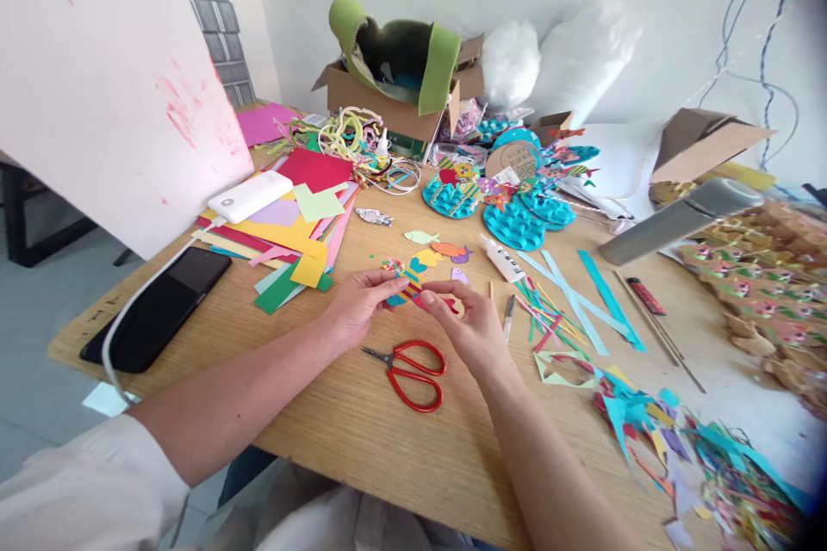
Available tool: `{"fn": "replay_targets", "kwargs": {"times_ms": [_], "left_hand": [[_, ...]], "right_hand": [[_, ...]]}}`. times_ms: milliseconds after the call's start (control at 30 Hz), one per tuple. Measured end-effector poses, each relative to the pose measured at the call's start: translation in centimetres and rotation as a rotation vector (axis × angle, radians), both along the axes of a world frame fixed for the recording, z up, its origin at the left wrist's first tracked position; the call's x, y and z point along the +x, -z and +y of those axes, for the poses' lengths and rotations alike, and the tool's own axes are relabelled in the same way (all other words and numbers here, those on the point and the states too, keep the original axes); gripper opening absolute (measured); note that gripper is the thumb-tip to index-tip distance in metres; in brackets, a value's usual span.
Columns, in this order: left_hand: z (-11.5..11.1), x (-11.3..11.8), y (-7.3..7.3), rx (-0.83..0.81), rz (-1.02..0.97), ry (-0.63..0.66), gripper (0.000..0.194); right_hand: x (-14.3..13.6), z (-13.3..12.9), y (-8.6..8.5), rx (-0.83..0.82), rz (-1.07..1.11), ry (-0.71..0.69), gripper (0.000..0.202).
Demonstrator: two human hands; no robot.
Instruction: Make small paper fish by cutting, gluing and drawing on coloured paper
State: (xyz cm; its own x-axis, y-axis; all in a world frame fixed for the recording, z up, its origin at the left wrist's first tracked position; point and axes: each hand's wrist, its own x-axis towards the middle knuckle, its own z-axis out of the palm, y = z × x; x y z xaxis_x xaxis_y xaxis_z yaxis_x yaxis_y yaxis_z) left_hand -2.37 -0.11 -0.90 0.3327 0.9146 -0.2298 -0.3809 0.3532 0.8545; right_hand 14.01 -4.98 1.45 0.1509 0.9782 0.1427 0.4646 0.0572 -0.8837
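Between my two hands is a small paper fish [408,291], blue with yellow and dark red stripes. My left hand [358,303] pinches it from the left with thumb and forefinger. From the right, the fingertips of my right hand [466,320] close on its striped side; the exact contact is partly hidden. Just beyond lie several plain paper fish, among them a light green one [422,237], an orange one [448,250] and a yellow one [429,257]. Red-handled scissors [413,372] rest on the table below my hands.
Coloured paper sheets [310,263], a white power bank [250,196] and a black phone [164,306] lie left. Rightward are a glue bottle [501,258], thin paper strips [549,310], paper scraps [685,439] and a grey flask [678,222]. Blue egg-tray pieces [513,222] stand behind.
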Motion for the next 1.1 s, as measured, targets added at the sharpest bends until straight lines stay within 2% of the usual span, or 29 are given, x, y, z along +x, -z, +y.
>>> {"fn": "replay_targets", "kwargs": {"times_ms": [133,367,500,733,967,1033,1100], "left_hand": [[-0.35,0.10,0.17,0.003,0.022,0.061,0.024],[-0.33,-0.05,0.14,0.019,0.048,0.207,0.029],[-0.30,-0.10,-0.05,0.014,0.089,0.211,0.028],[-0.17,-0.05,0.11,0.144,0.232,0.190,0.024],[0.02,-0.14,0.43,0.130,0.262,0.204,0.025],[0.00,-0.11,0.38,0.123,0.261,0.223,0.024],[0.03,-0.09,0.23,0.102,0.248,0.203,0.021]], "right_hand": [[-0.91,-0.03,0.30,-0.010,0.050,0.011,0.028],[-0.66,0.14,0.40,-0.085,0.209,0.027,0.024],[-0.52,0.19,0.57,-0.089,0.192,0.037,0.024],[-0.58,0.16,0.24,-0.093,0.118,-0.022,0.024],[-0.65,0.05,0.61,-0.104,0.090,-0.056,0.023],[-0.49,0.08,0.64,-0.078,0.055,-0.072,0.022],[-0.07,0.07,0.28,0.016,-0.019,-0.027,0.023]]}}
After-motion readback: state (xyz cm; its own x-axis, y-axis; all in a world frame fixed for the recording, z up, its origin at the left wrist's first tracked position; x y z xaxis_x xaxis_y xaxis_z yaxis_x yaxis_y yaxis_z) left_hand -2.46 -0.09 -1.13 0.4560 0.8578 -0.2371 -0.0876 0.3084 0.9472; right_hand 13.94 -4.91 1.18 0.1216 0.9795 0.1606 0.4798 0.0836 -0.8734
